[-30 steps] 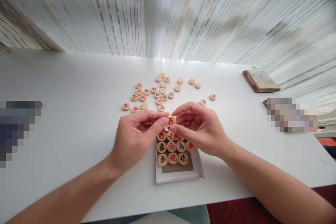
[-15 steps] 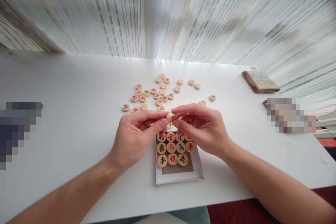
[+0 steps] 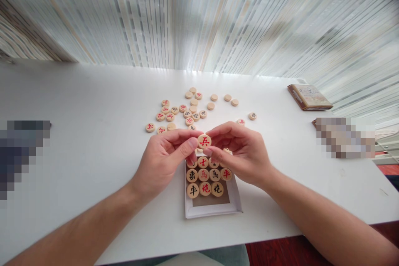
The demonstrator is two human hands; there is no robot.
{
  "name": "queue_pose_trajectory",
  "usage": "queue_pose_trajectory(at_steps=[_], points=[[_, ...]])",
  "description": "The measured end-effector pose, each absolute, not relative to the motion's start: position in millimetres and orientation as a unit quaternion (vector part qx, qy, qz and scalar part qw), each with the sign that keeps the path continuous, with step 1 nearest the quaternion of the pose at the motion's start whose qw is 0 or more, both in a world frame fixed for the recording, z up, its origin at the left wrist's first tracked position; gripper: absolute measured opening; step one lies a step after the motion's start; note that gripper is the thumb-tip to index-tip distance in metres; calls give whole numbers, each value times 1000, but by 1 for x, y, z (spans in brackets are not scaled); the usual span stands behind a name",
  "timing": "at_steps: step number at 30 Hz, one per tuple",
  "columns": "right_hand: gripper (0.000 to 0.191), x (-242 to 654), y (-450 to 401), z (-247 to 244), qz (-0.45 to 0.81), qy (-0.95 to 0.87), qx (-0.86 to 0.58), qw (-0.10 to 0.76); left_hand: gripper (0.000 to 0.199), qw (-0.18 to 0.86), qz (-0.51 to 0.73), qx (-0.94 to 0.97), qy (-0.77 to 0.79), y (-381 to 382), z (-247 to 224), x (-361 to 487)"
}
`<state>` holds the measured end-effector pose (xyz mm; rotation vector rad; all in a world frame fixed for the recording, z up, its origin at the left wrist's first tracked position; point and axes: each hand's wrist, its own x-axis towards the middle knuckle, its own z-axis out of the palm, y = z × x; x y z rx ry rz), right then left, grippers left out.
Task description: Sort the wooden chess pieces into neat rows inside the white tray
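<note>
Between my two hands is a round wooden Chinese chess piece [image 3: 204, 141] with a red character facing me. My left hand [image 3: 166, 153] pinches its left side with thumb and forefinger. On the other side, the thumb and forefinger of my right hand [image 3: 243, 153] close on its right edge. Below sits a shallow white box [image 3: 213, 212] with rows of chess pieces lying face up, red and black characters mixed. My fingers cover part of its far rows. The near row has a black piece [image 3: 193, 190], a red piece [image 3: 205, 188] and another black piece [image 3: 217, 189].
Loose chess pieces [image 3: 189, 121] lie scattered on the white table [image 3: 93, 104] beyond my hands, some blank side up. A small brown box [image 3: 310, 96] stands at the far right, near a pixelated object [image 3: 344, 137]. Another blurred-out item [image 3: 23, 149] is at the left edge.
The held chess piece has turned from a tilt to show its red character squarely and upright. My fingers have shifted slightly around it; the boxed pieces have stayed put.
</note>
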<state>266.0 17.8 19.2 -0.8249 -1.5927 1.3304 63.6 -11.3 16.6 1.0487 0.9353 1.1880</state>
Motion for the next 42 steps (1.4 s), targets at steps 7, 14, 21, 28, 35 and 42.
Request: queue_pose_trajectory(at_steps=[7, 14, 21, 28, 35, 42], points=[[30, 266, 19, 17, 501, -664, -313, 458, 18, 658, 503, 400, 393, -11, 15, 64], [25, 266, 18, 16, 545, -639, -321, 437, 20, 660, 502, 398, 392, -10, 15, 64], [27, 265, 16, 19, 592, -604, -324, 424, 21, 641, 518, 406, 396, -10, 12, 65], [38, 266, 18, 18, 579, -618, -332, 414, 21, 619, 522, 434, 395, -11, 13, 63], [28, 268, 18, 15, 460, -702, -317, 442, 21, 593, 529, 440, 418, -12, 15, 65], [24, 267, 17, 15, 358, -756, -322, 444, 20, 586, 532, 442, 422, -11, 15, 66]])
